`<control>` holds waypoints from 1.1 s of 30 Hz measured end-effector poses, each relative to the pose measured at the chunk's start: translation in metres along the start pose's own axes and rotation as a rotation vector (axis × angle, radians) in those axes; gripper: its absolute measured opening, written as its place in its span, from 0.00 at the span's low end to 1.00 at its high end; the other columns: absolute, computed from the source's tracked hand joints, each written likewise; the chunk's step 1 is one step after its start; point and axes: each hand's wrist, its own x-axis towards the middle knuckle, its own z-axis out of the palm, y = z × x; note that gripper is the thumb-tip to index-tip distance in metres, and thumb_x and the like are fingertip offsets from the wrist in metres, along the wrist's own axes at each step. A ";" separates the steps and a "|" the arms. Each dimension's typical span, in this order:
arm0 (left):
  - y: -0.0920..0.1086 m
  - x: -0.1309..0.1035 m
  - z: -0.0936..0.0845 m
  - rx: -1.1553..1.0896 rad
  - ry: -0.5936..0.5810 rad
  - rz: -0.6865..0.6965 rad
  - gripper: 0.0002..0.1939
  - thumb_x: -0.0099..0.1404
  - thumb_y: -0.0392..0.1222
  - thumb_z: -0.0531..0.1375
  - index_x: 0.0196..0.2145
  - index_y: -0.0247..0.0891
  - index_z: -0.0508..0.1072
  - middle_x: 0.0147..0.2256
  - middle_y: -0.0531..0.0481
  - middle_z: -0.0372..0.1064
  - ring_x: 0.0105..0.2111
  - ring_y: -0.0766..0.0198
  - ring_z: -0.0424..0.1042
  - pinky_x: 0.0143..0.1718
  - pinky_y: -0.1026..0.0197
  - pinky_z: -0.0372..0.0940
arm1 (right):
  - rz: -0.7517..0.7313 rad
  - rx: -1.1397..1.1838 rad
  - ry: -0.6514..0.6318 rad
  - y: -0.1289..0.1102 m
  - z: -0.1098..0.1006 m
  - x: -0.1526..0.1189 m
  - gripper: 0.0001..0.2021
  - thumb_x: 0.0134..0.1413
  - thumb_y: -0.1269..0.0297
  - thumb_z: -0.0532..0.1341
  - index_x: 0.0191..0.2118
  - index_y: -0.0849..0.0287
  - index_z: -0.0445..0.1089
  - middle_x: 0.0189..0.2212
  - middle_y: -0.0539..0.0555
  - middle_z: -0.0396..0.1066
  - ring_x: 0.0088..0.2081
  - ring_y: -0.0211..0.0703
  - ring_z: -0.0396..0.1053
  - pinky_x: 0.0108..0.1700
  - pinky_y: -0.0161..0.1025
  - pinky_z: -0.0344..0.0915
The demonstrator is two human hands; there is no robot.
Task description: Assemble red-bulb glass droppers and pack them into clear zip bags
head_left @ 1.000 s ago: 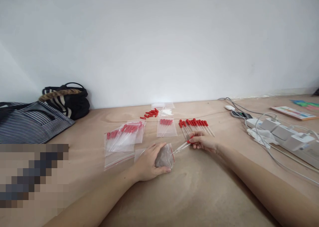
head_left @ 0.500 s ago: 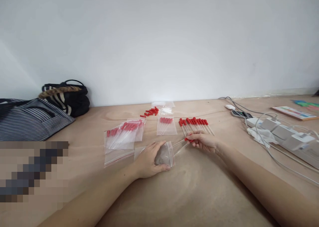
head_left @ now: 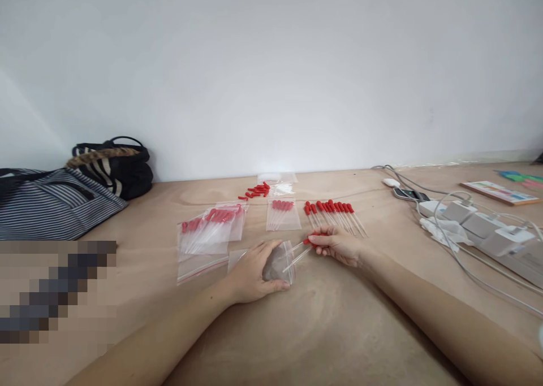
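My left hand (head_left: pixel 254 276) grips a clear zip bag (head_left: pixel 280 264) from its left side, thumb and fingers at its edges, the bag's mouth facing right. Pinched by their red bulbs in my right hand (head_left: pixel 337 244) are glass droppers (head_left: pixel 299 253), their clear tips inside the bag's mouth. Behind my right hand, a row of red-topped droppers (head_left: pixel 335 208) lies on the table. A filled bag of droppers (head_left: pixel 283 215) rests behind the open bag. Several more filled bags (head_left: pixel 207 230) overlap to the left.
Loose red bulbs (head_left: pixel 257 191) and clear bags (head_left: pixel 282 180) lie near the wall. A striped bag (head_left: pixel 59 205) and black bag (head_left: pixel 131 171) sit left. To the right are a power strip with chargers (head_left: pixel 487 222), cables, a tissue (head_left: pixel 445 230) and a colourful board (head_left: pixel 498 192).
My right hand has moved left with the droppers, whose tips are now inside the bag. My left hand keeps its place on the bag.
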 end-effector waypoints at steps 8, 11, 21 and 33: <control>0.001 0.000 -0.001 0.000 0.001 0.008 0.40 0.51 0.58 0.60 0.56 0.40 0.52 0.56 0.43 0.54 0.55 0.48 0.54 0.53 0.46 0.52 | -0.068 -0.212 0.119 -0.007 -0.022 0.003 0.16 0.34 0.61 0.68 0.32 0.63 0.70 0.20 0.46 0.67 0.18 0.27 0.60 0.19 0.27 0.57; 0.003 0.000 -0.002 0.003 0.001 0.002 0.40 0.50 0.58 0.60 0.56 0.39 0.52 0.56 0.42 0.55 0.54 0.48 0.54 0.53 0.47 0.53 | -0.071 -0.249 0.087 -0.006 -0.022 0.005 0.20 0.35 0.61 0.68 0.38 0.63 0.68 0.20 0.46 0.67 0.19 0.28 0.60 0.20 0.28 0.59; 0.002 0.001 -0.002 0.014 -0.024 -0.028 0.40 0.50 0.58 0.60 0.56 0.41 0.51 0.56 0.42 0.53 0.55 0.47 0.53 0.53 0.46 0.52 | -0.110 -0.153 0.062 0.000 -0.028 0.008 0.22 0.34 0.63 0.69 0.38 0.62 0.64 0.20 0.46 0.67 0.20 0.30 0.64 0.21 0.29 0.62; 0.000 0.000 -0.001 -0.008 0.001 -0.013 0.40 0.49 0.58 0.61 0.56 0.42 0.52 0.56 0.43 0.54 0.55 0.47 0.54 0.52 0.46 0.53 | -0.135 -0.021 0.132 -0.003 -0.037 0.010 0.14 0.37 0.69 0.68 0.34 0.62 0.67 0.21 0.48 0.67 0.20 0.30 0.64 0.23 0.29 0.64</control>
